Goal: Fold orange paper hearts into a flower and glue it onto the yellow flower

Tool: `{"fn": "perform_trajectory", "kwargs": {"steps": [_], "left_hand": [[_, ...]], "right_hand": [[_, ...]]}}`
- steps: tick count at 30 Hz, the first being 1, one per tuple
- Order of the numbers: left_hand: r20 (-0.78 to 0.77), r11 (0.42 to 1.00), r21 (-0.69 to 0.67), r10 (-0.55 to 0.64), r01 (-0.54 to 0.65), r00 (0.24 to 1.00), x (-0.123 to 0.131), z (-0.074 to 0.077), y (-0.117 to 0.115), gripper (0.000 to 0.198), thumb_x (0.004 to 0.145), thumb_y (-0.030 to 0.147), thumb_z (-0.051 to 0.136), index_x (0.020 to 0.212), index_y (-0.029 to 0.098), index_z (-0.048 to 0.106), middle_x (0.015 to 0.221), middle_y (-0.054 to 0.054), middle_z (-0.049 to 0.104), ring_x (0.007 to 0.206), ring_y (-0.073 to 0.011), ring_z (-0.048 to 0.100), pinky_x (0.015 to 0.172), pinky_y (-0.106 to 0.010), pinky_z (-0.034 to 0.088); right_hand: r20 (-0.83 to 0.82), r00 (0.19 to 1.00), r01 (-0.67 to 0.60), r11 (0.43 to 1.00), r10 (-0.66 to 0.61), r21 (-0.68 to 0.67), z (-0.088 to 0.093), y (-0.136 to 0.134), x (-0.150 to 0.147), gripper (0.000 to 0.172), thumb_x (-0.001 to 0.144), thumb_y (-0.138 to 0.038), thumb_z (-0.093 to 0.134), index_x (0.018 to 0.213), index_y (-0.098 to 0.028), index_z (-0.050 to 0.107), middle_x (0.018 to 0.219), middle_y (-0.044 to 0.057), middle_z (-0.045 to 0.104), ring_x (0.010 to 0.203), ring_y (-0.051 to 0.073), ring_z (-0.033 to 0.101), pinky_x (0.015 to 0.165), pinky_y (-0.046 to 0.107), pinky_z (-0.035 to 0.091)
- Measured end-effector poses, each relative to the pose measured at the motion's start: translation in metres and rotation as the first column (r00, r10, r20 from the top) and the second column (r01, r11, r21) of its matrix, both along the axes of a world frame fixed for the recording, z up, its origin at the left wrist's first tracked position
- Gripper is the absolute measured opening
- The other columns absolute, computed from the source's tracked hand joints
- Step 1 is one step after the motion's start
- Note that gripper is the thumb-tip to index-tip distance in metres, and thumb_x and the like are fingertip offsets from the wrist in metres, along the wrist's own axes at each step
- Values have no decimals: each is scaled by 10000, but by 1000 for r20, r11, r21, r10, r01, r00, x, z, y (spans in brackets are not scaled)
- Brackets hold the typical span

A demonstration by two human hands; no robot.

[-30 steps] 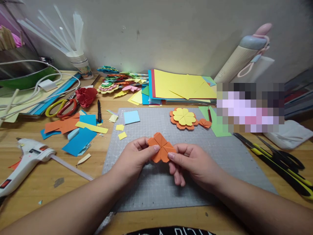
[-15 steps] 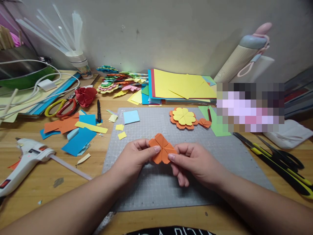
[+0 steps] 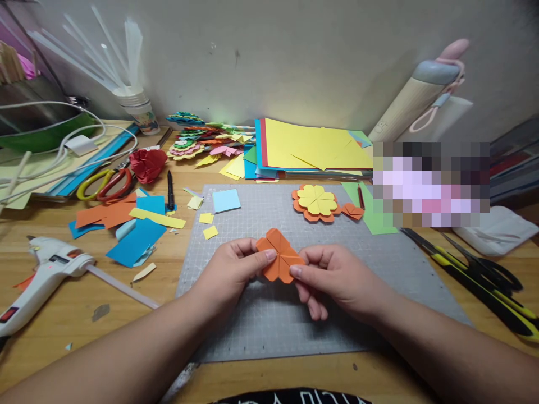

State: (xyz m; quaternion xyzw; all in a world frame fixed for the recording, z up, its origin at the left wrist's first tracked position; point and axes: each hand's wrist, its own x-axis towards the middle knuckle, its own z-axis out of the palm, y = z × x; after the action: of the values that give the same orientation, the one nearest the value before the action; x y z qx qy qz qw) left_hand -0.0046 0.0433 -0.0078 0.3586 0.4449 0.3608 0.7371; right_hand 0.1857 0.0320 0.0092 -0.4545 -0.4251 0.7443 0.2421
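Observation:
An orange folded paper flower is held between my two hands, above the grey cutting mat. My left hand pinches its left side, thumb on top near the centre creases. On the right edge, my right hand grips a petal between thumb and index finger, its other fingers curled loosely below. Beyond them on the mat lies a finished yellow-and-orange paper flower, with a small orange folded piece beside it. A light blue paper square and small yellow squares lie at the mat's upper left.
A white glue gun lies at left, near blue and orange paper scraps and scissors. A box cutter and black scissors sit at right. Coloured paper sheets are stacked along the wall.
Almost nothing differs; both hands keep the same hold on the orange paper flower, which has shifted only very slightly.

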Motion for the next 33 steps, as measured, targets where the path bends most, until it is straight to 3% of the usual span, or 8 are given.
{"fn": "perform_trajectory", "kwargs": {"steps": [11,28,33], "left_hand": [[25,1000,2,-16,16,1000,0,2,0,266,706,360,757,687,130,623,665,-19,616,624,-126,507,648,-268,360],[5,999,9,-48,48,999,0,0,1,272,710,358,755,709,119,625,700,-38,629,652,-135,531,667,-278,371],[42,999,53,-13,11,999,0,-2,0,260,740,350,737,705,139,589,709,-24,620,661,-132,528,677,-283,378]], "right_hand": [[-41,999,15,1000,-15,4,-2,0,2,336,786,-433,691,678,-151,543,545,-17,625,379,63,568,352,134,417],[24,999,-31,998,30,50,0,1,4,358,781,-454,684,673,-144,542,555,-18,614,389,52,562,363,127,409],[-15,1000,-12,998,13,57,0,1,2,340,791,-476,676,802,-159,553,641,-15,627,439,80,597,381,164,456]]}}
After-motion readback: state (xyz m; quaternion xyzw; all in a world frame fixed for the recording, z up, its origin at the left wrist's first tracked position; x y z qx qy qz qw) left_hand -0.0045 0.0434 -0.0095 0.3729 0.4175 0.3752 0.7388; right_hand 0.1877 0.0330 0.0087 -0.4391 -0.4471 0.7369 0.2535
